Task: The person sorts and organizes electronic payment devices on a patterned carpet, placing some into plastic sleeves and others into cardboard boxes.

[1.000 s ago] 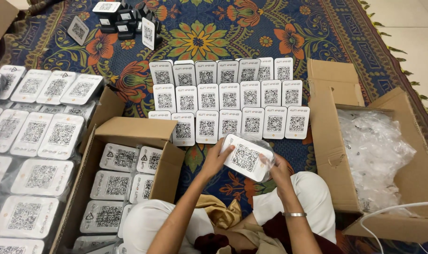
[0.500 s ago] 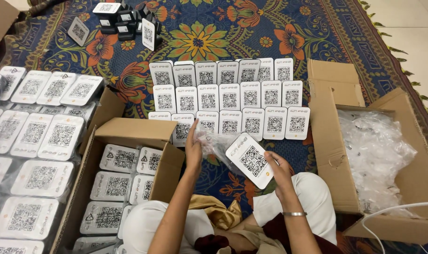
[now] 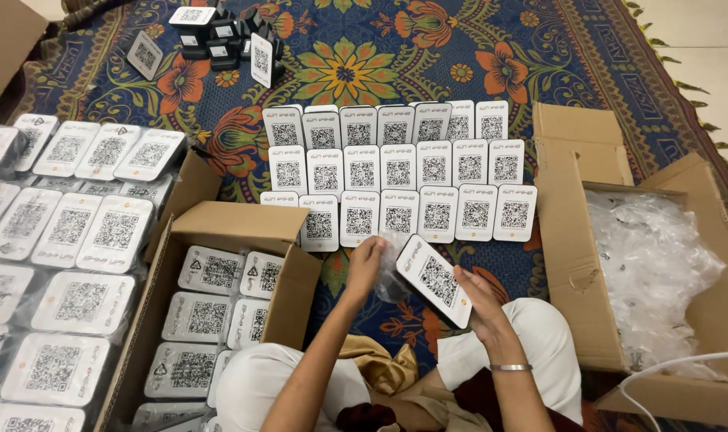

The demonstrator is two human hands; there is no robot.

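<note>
Glossy white rounded plaque (image 3: 434,280) on right hand's (image 3: 482,308) flat fingers, left hand (image 3: 367,264) pinching crinkly clear wrapper (image 3: 391,268).

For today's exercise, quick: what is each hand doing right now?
Left hand: closed on clear plastic wrapper.
Right hand: holding white code plaque.

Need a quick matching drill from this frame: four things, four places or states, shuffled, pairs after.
Things:
1. white device
2. clear plastic wrapper
3. right-hand carton
4. left-hand carton

Places or states:
A. holds wrapped white devices
B. held in the right hand
C. pinched by the left hand
D. filled with crumpled clear plastic

Pairs: 1-B, 2-C, 3-D, 4-A
</note>
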